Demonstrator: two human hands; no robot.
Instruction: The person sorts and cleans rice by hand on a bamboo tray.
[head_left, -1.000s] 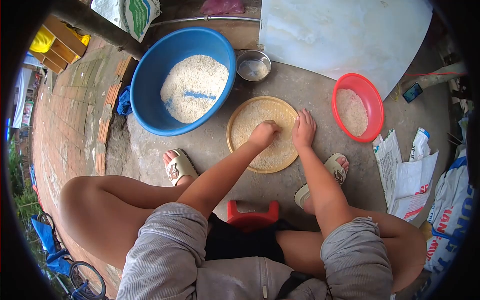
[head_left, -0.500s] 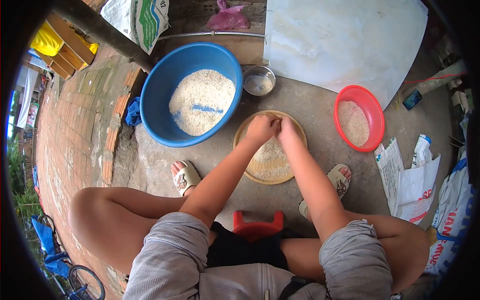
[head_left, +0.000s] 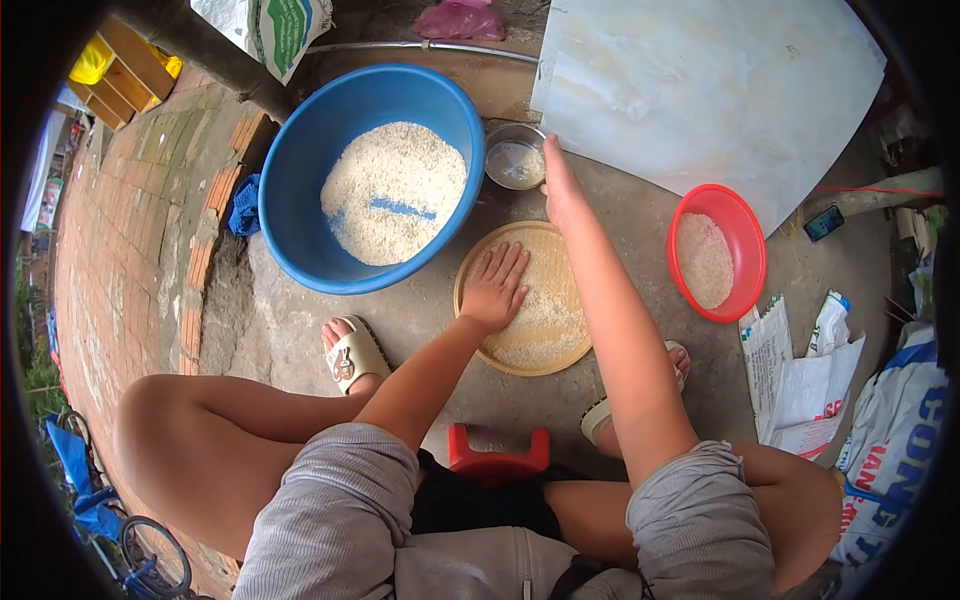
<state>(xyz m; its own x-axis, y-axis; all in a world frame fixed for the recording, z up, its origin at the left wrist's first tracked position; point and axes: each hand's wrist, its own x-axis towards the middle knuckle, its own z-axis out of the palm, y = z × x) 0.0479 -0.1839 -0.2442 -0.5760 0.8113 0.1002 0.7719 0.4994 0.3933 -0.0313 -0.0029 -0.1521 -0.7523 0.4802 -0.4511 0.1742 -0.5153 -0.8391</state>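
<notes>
My left hand [head_left: 495, 290] lies flat with its fingers apart on a round woven tray [head_left: 553, 362]. White rice grains [head_left: 545, 300] are spread over this tray, mostly on its right and lower parts. My right hand [head_left: 563, 188] is raised at the right rim of a small metal bowl [head_left: 516, 180]. It is turned edge-on, its fingers stretched forward, and nothing shows in it. A little pale material sits in the bottom of the bowl.
A large blue basin [head_left: 290, 240] of rice stands left of the tray. To the right are a red basin [head_left: 757, 260] with rice, a phone [head_left: 824, 222] and white sacks [head_left: 800, 390]. A pale board [head_left: 700, 90] lies behind; a red stool [head_left: 498, 458] is in front of me.
My hands were together above the tray and have parted. The left one came down flat onto the tray; the right one moved forward to the metal bowl. The view shifted slightly.
</notes>
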